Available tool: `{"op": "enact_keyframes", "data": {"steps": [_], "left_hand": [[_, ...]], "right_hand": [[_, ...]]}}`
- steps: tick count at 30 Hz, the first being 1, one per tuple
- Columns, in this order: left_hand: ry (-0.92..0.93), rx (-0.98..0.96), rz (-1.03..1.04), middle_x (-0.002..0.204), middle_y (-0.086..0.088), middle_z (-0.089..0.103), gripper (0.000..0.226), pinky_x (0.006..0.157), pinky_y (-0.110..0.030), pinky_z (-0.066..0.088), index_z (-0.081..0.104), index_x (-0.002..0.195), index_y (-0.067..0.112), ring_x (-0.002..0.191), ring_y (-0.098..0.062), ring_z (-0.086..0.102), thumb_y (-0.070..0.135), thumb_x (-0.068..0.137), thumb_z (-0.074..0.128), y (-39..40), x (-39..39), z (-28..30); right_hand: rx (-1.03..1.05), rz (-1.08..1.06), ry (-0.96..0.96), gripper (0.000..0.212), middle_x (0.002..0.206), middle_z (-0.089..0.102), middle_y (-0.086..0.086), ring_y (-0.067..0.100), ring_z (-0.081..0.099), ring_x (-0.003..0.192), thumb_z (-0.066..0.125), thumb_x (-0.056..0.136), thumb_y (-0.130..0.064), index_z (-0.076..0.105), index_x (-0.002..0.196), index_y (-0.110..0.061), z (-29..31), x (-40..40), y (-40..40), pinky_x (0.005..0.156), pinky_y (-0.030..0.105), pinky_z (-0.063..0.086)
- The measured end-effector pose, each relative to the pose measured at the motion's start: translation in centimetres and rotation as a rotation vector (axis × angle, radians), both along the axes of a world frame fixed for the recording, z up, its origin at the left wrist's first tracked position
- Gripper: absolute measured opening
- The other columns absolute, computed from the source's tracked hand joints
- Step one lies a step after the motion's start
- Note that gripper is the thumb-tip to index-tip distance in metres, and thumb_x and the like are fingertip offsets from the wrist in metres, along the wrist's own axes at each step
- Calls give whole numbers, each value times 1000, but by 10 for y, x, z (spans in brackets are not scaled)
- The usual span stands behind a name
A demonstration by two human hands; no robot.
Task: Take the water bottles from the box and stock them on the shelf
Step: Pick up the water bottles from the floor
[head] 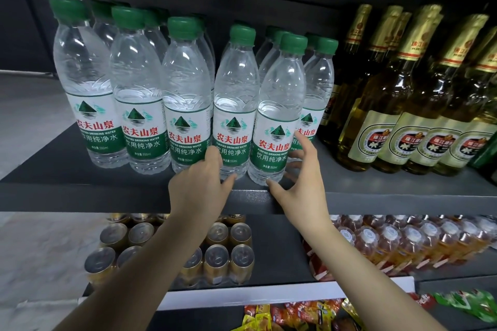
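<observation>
Several clear water bottles with green caps and green-white labels stand in rows on the dark grey shelf. My left hand grips the base of one front-row water bottle, fingers curled on its left side and thumb across its front. My right hand is spread around the base of the neighbouring front-row bottle, which stands at the shelf's front edge. Its thumb is by the bottle's foot and its straight fingers reach past the right side. No box is in view.
Glass bottles of yellow drink fill the same shelf close on the right. The shelf below holds shrink-wrapped golden cans and packs of orange bottled drinks. Snack packets lie lower down. Grey floor shows at the left.
</observation>
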State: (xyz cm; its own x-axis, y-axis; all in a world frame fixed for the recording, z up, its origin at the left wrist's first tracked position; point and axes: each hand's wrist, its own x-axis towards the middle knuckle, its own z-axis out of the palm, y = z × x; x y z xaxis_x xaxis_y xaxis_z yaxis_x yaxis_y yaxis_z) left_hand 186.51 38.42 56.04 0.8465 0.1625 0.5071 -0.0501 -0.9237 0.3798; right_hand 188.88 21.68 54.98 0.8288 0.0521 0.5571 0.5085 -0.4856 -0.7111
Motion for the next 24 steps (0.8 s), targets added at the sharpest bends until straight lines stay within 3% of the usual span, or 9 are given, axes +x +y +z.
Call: {"op": "enact_keyframes", "data": {"steps": [4, 10, 13, 16, 20, 24], "left_hand": [[0, 10, 5, 85, 6, 66, 28, 46, -17, 27, 43, 96, 19, 75, -12, 62, 42, 88, 58, 0, 0, 0], [-1, 10, -5, 85, 6, 66, 28, 48, -19, 29, 44, 96, 19, 75, -13, 63, 40, 88, 58, 0, -2, 1], [-21, 12, -24, 83, 4, 66, 23, 46, -18, 26, 49, 97, 17, 73, -15, 62, 36, 88, 59, 1, -5, 2], [-52, 13, -40, 79, 2, 65, 16, 47, -20, 31, 53, 93, 15, 72, -17, 61, 28, 88, 59, 0, -11, 1], [-115, 53, -53, 72, 0, 61, 10, 44, -15, 22, 55, 83, 12, 68, -19, 55, 17, 82, 64, -3, -19, -1], [-160, 162, -28, 64, -1, 56, 22, 42, -14, 16, 55, 70, 12, 58, -21, 53, 10, 66, 76, -6, -29, -5]], "right_hand": [[0, 12, -5, 95, 129, 42, -2, 10, 51, 112, 77, 71, -5, 14, 126, -51, 0, 1, -1, 89, 6, 43], [-4, 17, -3, 94, 130, 41, -3, 10, 51, 114, 77, 72, -5, 15, 124, -54, 1, -1, -1, 90, 8, 44], [-13, 10, 5, 91, 132, 43, -2, 12, 51, 114, 76, 73, -8, 17, 124, -54, 3, -2, -2, 92, 18, 47], [-52, -27, -21, 81, 131, 46, -2, 13, 50, 115, 75, 75, -13, 26, 134, -39, 6, -5, -6, 94, 33, 48], [-115, -54, -27, 71, 122, 50, -3, 14, 50, 107, 70, 78, -12, 33, 136, -28, 7, -12, -13, 94, 39, 46], [-167, -60, -6, 66, 119, 48, -4, 17, 50, 110, 66, 78, -8, 37, 137, -20, 6, -18, -20, 96, 42, 45]]}}
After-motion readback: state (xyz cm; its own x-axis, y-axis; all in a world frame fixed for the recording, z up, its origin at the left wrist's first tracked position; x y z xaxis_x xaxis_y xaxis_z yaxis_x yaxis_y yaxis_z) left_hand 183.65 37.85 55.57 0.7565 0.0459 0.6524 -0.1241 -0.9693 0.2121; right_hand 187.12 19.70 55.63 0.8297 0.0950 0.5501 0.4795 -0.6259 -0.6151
